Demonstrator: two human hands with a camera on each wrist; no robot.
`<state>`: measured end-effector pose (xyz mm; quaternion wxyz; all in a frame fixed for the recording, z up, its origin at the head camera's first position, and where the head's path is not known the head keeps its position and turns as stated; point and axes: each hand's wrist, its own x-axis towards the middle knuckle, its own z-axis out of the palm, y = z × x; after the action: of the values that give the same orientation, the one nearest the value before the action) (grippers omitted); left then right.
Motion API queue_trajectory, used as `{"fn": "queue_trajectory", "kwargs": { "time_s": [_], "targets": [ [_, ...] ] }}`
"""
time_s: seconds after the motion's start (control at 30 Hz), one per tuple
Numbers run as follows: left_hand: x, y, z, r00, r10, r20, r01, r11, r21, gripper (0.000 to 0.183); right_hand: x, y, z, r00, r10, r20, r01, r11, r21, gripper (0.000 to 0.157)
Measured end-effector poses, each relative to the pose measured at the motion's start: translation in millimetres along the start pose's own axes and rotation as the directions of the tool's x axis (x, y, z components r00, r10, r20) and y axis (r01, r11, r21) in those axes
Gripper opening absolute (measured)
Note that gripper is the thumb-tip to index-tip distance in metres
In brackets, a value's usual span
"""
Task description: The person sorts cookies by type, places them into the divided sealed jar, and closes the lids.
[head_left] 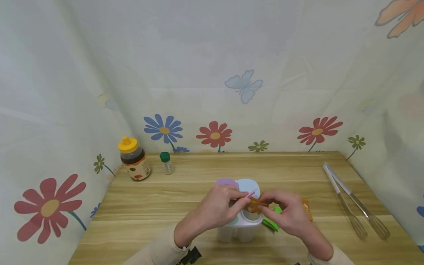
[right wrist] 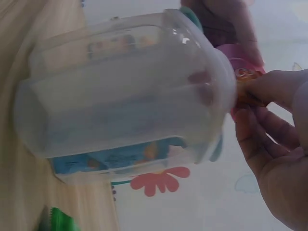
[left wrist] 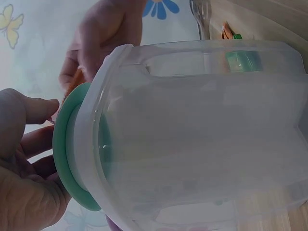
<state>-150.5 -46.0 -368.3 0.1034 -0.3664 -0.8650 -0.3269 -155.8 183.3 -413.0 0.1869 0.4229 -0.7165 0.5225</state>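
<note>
A clear plastic container (head_left: 240, 233) with a white top stands upright before me, with purple (head_left: 226, 182), blue (head_left: 247, 187) and green (left wrist: 61, 144) round lids. My left hand (head_left: 216, 207) pinches a raised pink lid (right wrist: 236, 52) between thumb and fingertips. Right above the uncovered round opening (head_left: 253, 215) is a small orange packet (head_left: 254, 206), gripped by the thumb and fingers of my right hand (head_left: 289, 212). The packet's left end comes up close to the left fingertips. Through the container wall, a blue packet (right wrist: 110, 159) shows in the right wrist view.
Green packets (head_left: 271, 224) and another orange packet (head_left: 307, 209) lie by the right hand. Metal tongs (head_left: 351, 197) rest at the right. A yellow-capped jar (head_left: 135, 162) and a green-capped shaker (head_left: 166, 163) stand at the back left. Flowered cloth (head_left: 212, 73) surrounds the wooden table (head_left: 185, 162).
</note>
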Motion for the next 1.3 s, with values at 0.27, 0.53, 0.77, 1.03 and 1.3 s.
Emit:
{"fn": "queue_trajectory", "kwargs": {
  "time_s": [0.27, 0.53, 0.77, 1.03, 1.3],
  "targets": [
    [0.7, -0.2, 1.1, 1.000, 0.019, -0.024, -0.019, 1.000, 0.001, 0.024, -4.3, 3.3, 3.1, 0.999, -0.002, 0.054, 0.011, 0.985, -0.170, 0.036],
    [0.9, 0.2, 0.9, 1.000, 0.017, -0.019, -0.017, 1.000, 0.001, 0.023, -1.6, 2.1, 2.1, 0.989, -0.085, 0.117, 0.110, 0.968, -0.225, 0.033],
    [0.8, 0.6, 0.0, 1.000, 0.011, -0.008, -0.011, 1.000, -0.007, 0.023, 0.5, -1.3, -3.0, 0.967, -0.069, 0.244, 0.147, 0.936, -0.320, 0.027],
    [0.5, 2.1, 0.2, 1.000, -0.001, -0.003, 0.001, 1.000, 0.008, 0.025, -2.2, 6.7, -3.2, 0.948, -0.255, 0.190, 0.293, 0.933, -0.209, 0.017],
    [0.8, 1.6, 0.8, 1.000, 0.006, -0.012, -0.006, 1.000, 0.003, 0.025, -2.0, 2.8, -8.8, 0.922, -0.196, 0.333, 0.293, 0.917, -0.272, 0.024]
  ]
}}
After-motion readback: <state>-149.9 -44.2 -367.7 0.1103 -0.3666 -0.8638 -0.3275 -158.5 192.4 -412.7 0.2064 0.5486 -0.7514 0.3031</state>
